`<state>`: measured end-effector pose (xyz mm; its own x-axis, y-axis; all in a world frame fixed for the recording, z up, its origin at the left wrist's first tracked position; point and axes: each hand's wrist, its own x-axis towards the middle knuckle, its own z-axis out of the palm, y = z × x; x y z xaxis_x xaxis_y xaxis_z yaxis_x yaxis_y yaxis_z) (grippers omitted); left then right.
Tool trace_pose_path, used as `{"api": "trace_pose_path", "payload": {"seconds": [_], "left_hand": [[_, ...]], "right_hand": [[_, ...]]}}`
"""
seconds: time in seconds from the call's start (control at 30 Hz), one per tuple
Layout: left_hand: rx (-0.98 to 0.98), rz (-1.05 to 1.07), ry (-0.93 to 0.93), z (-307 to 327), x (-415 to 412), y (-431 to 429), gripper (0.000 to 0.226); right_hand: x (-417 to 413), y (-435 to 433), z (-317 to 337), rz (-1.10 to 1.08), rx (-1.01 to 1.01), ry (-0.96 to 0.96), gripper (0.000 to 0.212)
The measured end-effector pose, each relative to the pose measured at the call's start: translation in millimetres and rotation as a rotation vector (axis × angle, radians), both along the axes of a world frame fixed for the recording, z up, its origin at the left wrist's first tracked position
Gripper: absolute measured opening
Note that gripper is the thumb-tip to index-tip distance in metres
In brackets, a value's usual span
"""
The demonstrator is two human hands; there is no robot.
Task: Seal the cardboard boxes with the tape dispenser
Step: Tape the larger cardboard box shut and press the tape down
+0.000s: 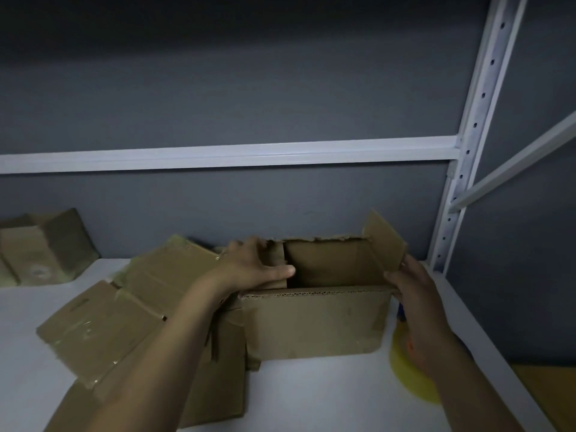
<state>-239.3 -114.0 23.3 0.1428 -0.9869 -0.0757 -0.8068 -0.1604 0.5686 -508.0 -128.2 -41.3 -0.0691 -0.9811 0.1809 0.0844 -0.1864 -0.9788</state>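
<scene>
An open cardboard box (314, 322) stands on the white shelf (311, 394) in the middle of the view. My left hand (249, 266) rests on its left end, pressing the left flap down into the opening, thumb stretched inward. My right hand (417, 294) holds the raised right flap (386, 244) at the box's right end. A yellow tape roll with a blue and orange dispenser (405, 366) lies on the shelf to the right of the box, partly hidden behind my right forearm.
Several flattened cardboard boxes (124, 319) lie piled to the left of the open box. Another carton (43, 247) sits at the far left against the grey wall. A white perforated rack post (467, 151) rises at right, with a crossbar (218, 157) behind.
</scene>
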Motion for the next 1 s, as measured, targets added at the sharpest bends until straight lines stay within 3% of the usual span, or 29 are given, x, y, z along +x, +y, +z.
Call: {"api": "trace_pose_path", "payload": {"seconds": [0.07, 0.13, 0.2, 0.27, 0.37, 0.43, 0.5, 0.6, 0.67, 0.73, 0.8, 1.0], "left_hand": [[0.067, 0.035, -0.168, -0.2, -13.1, -11.2, 0.113], [0.083, 0.026, -0.275, -3.7, -20.9, -16.1, 0.116], [0.049, 0.003, -0.215, -5.4, -17.3, -17.1, 0.107], [-0.038, -0.008, 0.011, -6.2, -3.8, -17.2, 0.095], [-0.201, 0.005, 0.464, -5.6, 17.0, -13.5, 0.067], [-0.270, -0.057, 0.496, -6.8, 22.3, -7.3, 0.038], [-0.309, -0.098, 0.418, -5.0, 21.2, 2.4, 0.030], [-0.306, -0.145, 0.533, -8.6, 28.7, 19.2, 0.042], [-0.269, -0.279, 0.626, -20.6, 42.2, 28.6, 0.076], [-0.244, -0.339, 0.669, -32.2, 47.8, 36.1, 0.099], [-0.287, -0.276, 0.668, -37.4, 43.7, 37.4, 0.100], [-0.363, -0.012, 0.636, -56.4, 20.8, 41.2, 0.121]], "right_hand": [[0.4, 0.7, -2.1, 0.006, 0.002, 0.025, 0.040], [1.4, 1.6, -1.6, 0.015, 0.000, 0.037, 0.039], [1.3, 4.6, 0.1, 0.047, -0.005, 0.029, 0.032], [-0.5, 10.3, 3.8, 0.101, -0.003, 0.034, 0.024], [-8.1, 7.3, -0.9, 0.234, -0.040, 0.057, 0.063], [-11.4, -1.2, -3.6, 0.312, -0.092, 0.079, 0.095], [-14.4, -11.8, -1.7, 0.334, -0.129, 0.145, 0.114], [-19.2, -27.1, -0.3, 0.304, -0.149, 0.231, 0.115], [-20.3, -36.2, -5.9, 0.260, -0.157, 0.290, 0.108], [-18.1, -42.9, -8.7, 0.174, -0.160, 0.358, 0.074], [-15.3, -47.8, -10.7, 0.068, -0.122, 0.392, 0.044], [-14.4, -41.6, -23.7, 0.155, -0.048, 0.294, 0.067]]}}
